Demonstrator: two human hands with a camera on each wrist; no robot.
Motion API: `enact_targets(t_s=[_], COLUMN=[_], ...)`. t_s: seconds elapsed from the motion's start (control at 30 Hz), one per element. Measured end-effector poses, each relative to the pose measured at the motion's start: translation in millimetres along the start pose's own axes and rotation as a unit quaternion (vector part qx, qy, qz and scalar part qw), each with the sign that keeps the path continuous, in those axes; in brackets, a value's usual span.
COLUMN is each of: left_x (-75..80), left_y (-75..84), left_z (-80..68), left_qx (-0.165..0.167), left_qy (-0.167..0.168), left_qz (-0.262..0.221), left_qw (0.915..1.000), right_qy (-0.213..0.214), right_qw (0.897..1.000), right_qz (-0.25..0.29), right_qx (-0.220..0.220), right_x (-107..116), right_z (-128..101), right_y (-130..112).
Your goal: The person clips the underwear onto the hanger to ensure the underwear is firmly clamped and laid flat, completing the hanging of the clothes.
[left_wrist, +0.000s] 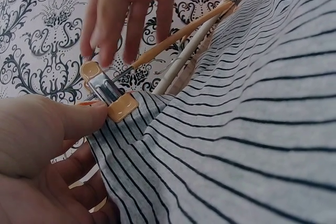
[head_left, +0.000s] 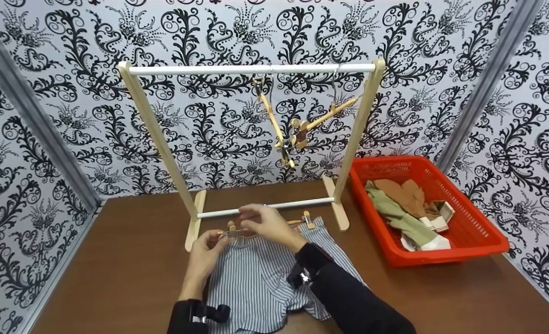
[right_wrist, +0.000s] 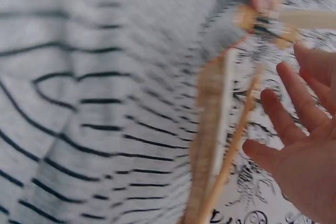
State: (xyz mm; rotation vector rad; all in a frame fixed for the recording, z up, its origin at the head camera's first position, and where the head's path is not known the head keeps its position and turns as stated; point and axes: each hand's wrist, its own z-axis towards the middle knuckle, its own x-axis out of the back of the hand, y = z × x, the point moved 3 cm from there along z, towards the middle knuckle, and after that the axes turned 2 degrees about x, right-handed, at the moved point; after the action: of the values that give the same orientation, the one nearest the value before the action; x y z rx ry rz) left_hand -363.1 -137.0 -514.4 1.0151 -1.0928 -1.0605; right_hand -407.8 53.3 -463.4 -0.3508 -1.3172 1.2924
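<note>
The left hand is seen with its thumb and fingers pinched on the left clip of a wooden clip hanger, at the corner of a striped garment. In the left wrist view the clip's metal spring and tan pads are seen closed on the garment's edge, with the thumb pressed against the lower pad. The right hand is held just above the hanger's bar, its fingers straight and spread, nothing being gripped; whether the bar is touched cannot be told.

The garment is laid flat on the brown table, directly in front of the base of a wooden clothes rack. From the rack's top rail two further wooden hangers are hung, tilted against each other. To the right of the rack a red basket is placed, in which folded clothes are kept.
</note>
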Motion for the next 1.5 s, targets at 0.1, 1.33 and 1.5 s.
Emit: enact_targets(t_s=[0.1,1.33,1.5], left_x=[0.8,-163.5,-179.7], left_y=[1.1,103.9,94.8], left_z=[-0.1,7.8,21.7], left_qx=[-0.003,-0.206,-0.179], left_qy=[-0.003,-0.221,-0.228], left_qz=[-0.002,0.401,0.443], left_qw=[1.0000,0.8648,0.8483], right_qy=[0.026,0.194,0.167], right_qw=[0.999,0.954,0.960], right_qz=[-0.012,-0.070,-0.057], right_qx=[0.022,-0.215,-0.215], right_x=[18.8,117.2,113.1], right_z=[-7.5,-106.9,-106.5], right_y=[-2.3,80.2,80.3])
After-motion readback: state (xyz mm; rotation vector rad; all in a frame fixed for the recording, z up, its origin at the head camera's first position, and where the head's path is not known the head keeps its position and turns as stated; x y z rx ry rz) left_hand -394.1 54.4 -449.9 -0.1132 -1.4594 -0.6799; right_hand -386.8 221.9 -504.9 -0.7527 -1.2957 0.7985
